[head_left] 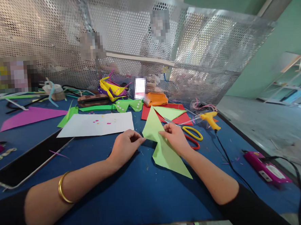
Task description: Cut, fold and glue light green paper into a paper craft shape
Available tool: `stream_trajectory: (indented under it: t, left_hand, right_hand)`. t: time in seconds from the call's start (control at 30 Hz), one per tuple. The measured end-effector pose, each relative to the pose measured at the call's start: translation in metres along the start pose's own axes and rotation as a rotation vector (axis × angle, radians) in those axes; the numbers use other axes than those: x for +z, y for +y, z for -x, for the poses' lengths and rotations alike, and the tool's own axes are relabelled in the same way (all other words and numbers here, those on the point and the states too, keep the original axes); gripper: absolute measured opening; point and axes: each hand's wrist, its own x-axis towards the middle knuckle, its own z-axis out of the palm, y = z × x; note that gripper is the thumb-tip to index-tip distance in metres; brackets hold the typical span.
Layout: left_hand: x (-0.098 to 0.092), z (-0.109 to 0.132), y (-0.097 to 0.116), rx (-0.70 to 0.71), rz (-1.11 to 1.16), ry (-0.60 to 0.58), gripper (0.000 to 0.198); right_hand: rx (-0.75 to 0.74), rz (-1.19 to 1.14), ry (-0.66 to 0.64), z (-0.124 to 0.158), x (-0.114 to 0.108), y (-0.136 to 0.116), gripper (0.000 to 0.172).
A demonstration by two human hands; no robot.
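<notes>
A light green folded paper (165, 152) lies on the blue table (135, 191), with a pointed tip toward the far side and a wide corner toward me. My left hand (125, 144) is closed, pinching the paper's left edge at its narrow middle. My right hand (174, 136) is closed too, its fingers pinching the paper's right side at the same height. A gold bangle (62, 187) sits on my left forearm.
A white sheet (97, 124), a red sheet (181, 117) with another green piece (169, 112), yellow and red scissors (192, 135), a yellow glue gun (209, 119) with its black cord, a tablet (28, 162) and a magenta device (264, 168) surround me. People sit behind the perforated screen (187, 52).
</notes>
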Motion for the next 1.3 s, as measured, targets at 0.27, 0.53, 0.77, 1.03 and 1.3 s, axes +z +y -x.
stream_trajectory:
  t: [0.27,0.53,0.77,1.03,1.3]
  left_hand:
    - [0.001,-0.018,0.029,-0.322,0.526,-0.104,0.031]
    - [0.006,-0.026,0.046,-0.231,0.594,-0.033,0.023]
    - [0.011,-0.028,0.03,-0.256,0.591,-0.172,0.022]
    - [0.007,-0.024,0.033,-0.19,0.614,-0.103,0.027]
    - [0.007,-0.021,0.033,-0.162,0.703,-0.192,0.025]
  right_hand:
    - [0.027,-0.307,0.012,-0.004,0.002,-0.037,0.027]
    - [0.088,-0.418,-0.232,0.004,-0.005,-0.05,0.042]
    - [0.146,-0.476,-0.263,0.009,-0.003,-0.037,0.037]
    - [0.231,-0.538,-0.261,0.016,-0.001,-0.041,0.038]
    - [0.24,-0.614,-0.32,0.016,-0.004,-0.041,0.028]
